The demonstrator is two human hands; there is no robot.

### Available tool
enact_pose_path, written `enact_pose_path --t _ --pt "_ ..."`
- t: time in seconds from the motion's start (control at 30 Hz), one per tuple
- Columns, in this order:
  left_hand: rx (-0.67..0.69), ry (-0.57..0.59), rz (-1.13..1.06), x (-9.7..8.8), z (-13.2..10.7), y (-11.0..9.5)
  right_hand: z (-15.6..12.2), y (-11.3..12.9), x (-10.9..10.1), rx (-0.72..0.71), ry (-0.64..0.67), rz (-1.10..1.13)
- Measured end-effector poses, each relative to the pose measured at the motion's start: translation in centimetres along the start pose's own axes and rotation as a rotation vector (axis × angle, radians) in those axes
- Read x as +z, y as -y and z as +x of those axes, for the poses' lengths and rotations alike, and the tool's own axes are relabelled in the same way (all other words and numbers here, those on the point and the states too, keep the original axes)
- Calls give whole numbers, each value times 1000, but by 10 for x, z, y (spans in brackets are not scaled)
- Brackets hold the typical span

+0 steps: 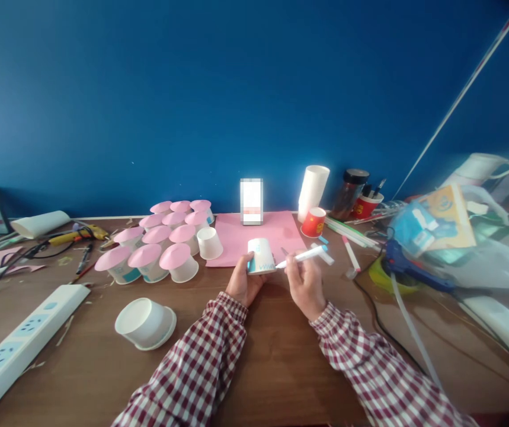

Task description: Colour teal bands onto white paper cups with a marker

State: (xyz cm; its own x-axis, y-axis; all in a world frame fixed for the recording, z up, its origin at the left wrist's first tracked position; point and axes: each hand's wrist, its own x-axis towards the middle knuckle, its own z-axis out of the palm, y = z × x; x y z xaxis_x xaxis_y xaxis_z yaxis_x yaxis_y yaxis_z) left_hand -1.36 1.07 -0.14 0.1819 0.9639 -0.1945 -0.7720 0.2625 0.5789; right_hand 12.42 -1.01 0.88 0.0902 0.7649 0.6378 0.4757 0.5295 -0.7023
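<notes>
My left hand [244,281] is closed around a white paper cup [262,255], held upside down over the front of the pink sheet [261,237]. Blue zigzag marks run along the cup's lower band, and a blue patch shows at its left. In my right hand [306,283] is a white marker [303,257], pinched like a pen, its tip at or very near the cup's right side. Left of the sheet stand several upturned cups topped with pink paper cones [178,256]. Beside them is a plain upturned cup [210,243].
A white power strip [27,344] and an upturned paper bowl [145,323] lie front left. Behind the sheet are a stack of white cups [313,190], a red cup [313,223] and a dark-lidded jar [351,194]. A blue glue gun [414,267] with cable occupies the right.
</notes>
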Motion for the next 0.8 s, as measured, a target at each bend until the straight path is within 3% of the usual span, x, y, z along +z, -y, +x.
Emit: enact_pose_path --t 0.8 --pt "-57 73 -117 2 -4 -3 0 -4 2 96 -62 126"
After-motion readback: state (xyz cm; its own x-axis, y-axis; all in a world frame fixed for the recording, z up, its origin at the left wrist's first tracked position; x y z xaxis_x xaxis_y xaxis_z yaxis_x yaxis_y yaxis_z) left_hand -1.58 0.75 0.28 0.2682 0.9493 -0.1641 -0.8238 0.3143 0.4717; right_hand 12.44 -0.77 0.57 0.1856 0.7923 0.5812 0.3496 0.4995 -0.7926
